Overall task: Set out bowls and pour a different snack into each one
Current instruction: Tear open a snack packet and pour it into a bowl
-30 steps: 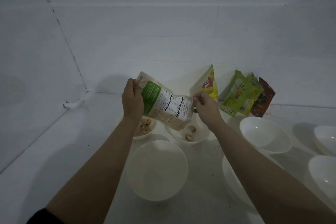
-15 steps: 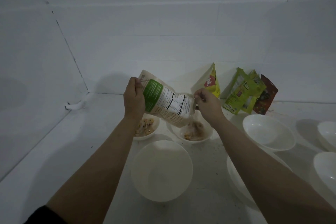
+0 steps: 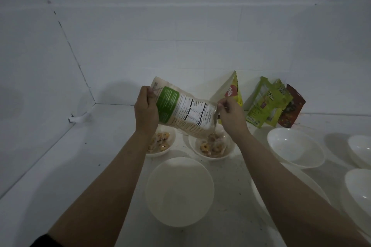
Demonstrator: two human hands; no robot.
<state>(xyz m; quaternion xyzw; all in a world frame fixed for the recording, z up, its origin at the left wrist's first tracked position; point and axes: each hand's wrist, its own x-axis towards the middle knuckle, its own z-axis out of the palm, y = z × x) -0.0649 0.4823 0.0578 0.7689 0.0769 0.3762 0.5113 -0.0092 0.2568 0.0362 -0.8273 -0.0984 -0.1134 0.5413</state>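
A beige snack bag (image 3: 184, 109) with a green panel and a nutrition label is tipped mouth-down to the right. My left hand (image 3: 145, 110) grips its raised bottom end, and my right hand (image 3: 230, 113) pinches the open corner. Round snack pieces fall from it into a small white bowl (image 3: 211, 147) directly below. Another small bowl (image 3: 160, 143) to the left holds similar pieces, partly hidden behind my left wrist. A large white bowl (image 3: 179, 190) with nothing in it sits nearer to me.
A yellow bag (image 3: 233, 91), two green bags (image 3: 265, 103) and a dark red bag (image 3: 293, 107) lean on the back wall. White bowls with nothing in them stand at the right (image 3: 295, 147) (image 3: 361, 150) (image 3: 359, 190); one (image 3: 289, 186) lies under my right forearm. Walls close the left and back.
More snack pieces have dropped into the small bowl under the bag, which held only a few a second ago. Both hands keep their hold on the tilted bag.
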